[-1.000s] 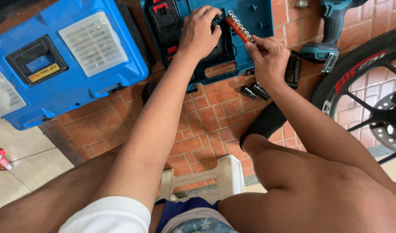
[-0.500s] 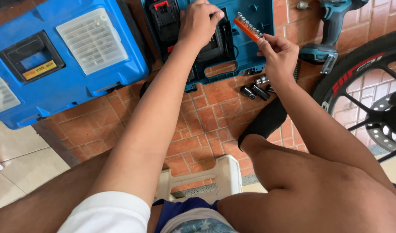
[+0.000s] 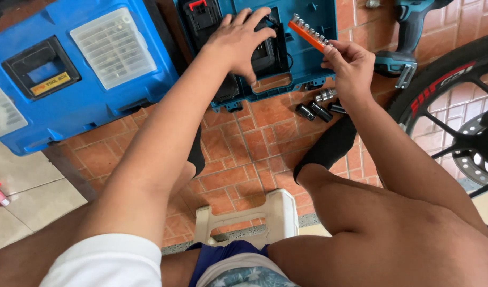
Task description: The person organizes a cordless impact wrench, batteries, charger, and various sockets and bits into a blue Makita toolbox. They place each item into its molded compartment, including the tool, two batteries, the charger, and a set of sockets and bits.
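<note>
Brick-tiled floor (image 3: pixel 254 143). An orange socket rail (image 3: pixel 307 33) is pinched at its lower end by the right hand (image 3: pixel 350 66), long axis pointing toward 10 o'clock; the open left hand (image 3: pixel 238 40) is spread over the teal case (image 3: pixel 318 16).

We see an orange plastic rail (image 3: pixel 307 33) set with shiny metal sockets, and more glossy metal sockets (image 3: pixel 318 106) lying on the rough, matt brick floor (image 3: pixel 254 149). The teal case (image 3: pixel 307 16) looks like moulded matt plastic, the blue toolbox (image 3: pixel 95 101) smoother plastic with clear lids. The stool (image 3: pixel 276 212) is dull pale plastic.
</note>
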